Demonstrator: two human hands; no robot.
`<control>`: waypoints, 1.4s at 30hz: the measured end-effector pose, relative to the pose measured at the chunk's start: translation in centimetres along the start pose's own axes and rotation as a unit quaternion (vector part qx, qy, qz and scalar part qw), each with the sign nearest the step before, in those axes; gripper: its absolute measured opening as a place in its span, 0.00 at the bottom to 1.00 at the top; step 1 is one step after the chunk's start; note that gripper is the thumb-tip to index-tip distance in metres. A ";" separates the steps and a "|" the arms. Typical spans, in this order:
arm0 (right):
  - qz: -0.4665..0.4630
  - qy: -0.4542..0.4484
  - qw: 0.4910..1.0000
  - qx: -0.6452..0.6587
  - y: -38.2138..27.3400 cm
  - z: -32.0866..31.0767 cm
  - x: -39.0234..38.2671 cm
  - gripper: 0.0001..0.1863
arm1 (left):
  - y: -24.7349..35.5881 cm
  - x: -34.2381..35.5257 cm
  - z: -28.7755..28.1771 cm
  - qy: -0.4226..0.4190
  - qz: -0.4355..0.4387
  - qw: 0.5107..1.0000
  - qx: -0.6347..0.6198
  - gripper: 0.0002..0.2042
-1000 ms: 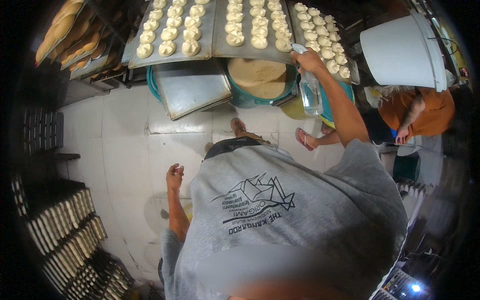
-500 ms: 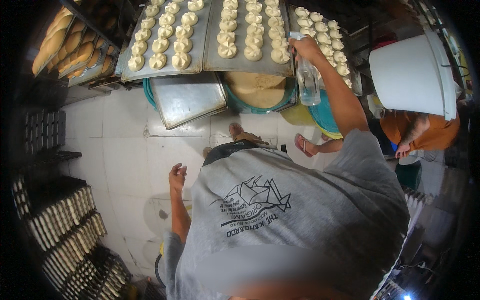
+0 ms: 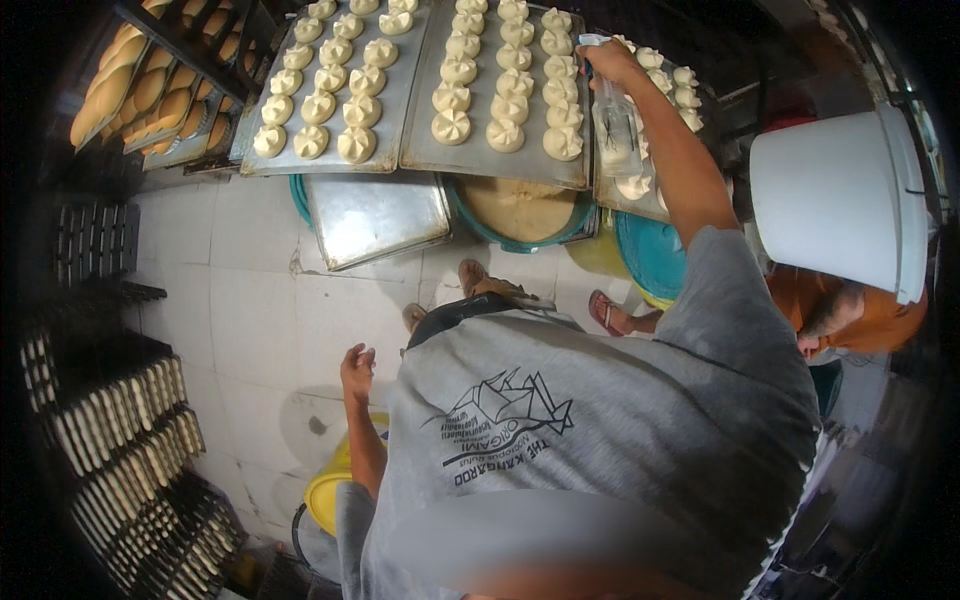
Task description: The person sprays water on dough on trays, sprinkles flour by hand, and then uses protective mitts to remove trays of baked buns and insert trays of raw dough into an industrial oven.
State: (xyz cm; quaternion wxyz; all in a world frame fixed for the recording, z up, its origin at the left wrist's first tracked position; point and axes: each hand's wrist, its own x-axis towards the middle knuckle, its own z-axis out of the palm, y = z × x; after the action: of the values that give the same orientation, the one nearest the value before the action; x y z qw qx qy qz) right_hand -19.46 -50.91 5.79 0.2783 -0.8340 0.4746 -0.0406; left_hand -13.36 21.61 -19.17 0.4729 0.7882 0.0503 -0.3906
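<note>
My right hand (image 3: 610, 62) grips the white head of a clear spray bottle (image 3: 618, 140) with liquid low in it, held over the right-hand tray of piped, star-topped dough rounds (image 3: 632, 186). Beside it, a middle metal tray (image 3: 478, 160) and a left metal tray (image 3: 270, 160) carry rows of similar pale rounds. My left hand (image 3: 358, 365) hangs low over the tiled floor, away from the trays, its fingers loosely curled and apart.
Racks hold browned bread (image 3: 145, 90) and pale dough strips (image 3: 130, 440). Below the trays are stacked pans (image 3: 375, 215) and teal tubs (image 3: 645, 255). A large white bucket (image 3: 830, 200) stands right; a co-worker in orange (image 3: 875, 320) is behind it. A yellow tub (image 3: 330, 500) sits near my left arm.
The view has shifted so the trays sit lower in it. My right hand with the bottle has moved upward relative to the trays, further over the right-hand tray.
</note>
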 end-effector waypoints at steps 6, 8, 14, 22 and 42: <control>-0.004 0.019 1.000 0.004 -0.6 -1.6 2.0 0.21 | -2.2 -0.6 2.9 0.010 -0.007 1.000 -0.006 0.23; -0.019 0.006 1.000 -0.001 2.4 -2.6 3.6 0.21 | -1.6 -0.6 3.9 0.005 -0.013 1.000 -0.010 0.23; 0.087 0.006 0.996 0.013 8.3 -6.2 3.0 0.21 | -1.9 -0.3 4.5 -0.047 -0.003 0.998 -0.049 0.23; 0.114 0.004 0.993 -0.022 10.4 -6.4 -2.7 0.25 | 3.7 1.9 1.4 -0.026 0.011 0.999 0.020 0.23; 0.182 -0.025 0.981 -0.055 9.5 -2.6 -28.6 0.26 | -5.1 1.2 -3.4 -0.127 -0.027 0.987 0.096 0.24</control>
State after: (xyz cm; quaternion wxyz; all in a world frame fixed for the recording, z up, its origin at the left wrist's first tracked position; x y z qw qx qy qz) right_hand -43.29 -32.45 8.84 0.2464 -0.7483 0.6132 0.0582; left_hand -12.85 26.73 -22.71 0.3866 0.7724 -0.0262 -0.5032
